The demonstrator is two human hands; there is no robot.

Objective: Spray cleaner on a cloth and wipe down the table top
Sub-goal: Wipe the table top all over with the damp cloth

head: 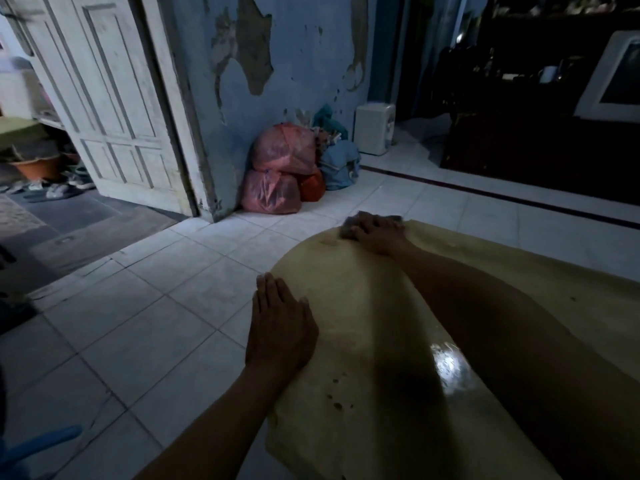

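We press a soft, limp cloth (pixel 349 227), likely damp and best bunched under the palm, against the yellow worktop's (pixel 363 306) far edge with our right hand (pixel 375 232), while our flat, open-fingered left hand (pixel 278 327) steadies the near-left edge.

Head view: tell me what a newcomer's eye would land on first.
The yellowish table top fills the lower right, with a bright wet glare near the right arm. The right hand presses a dark cloth at its far edge, while the left hand rests flat on the near left edge. Behind, red bags are piled against a peeling blue wall.
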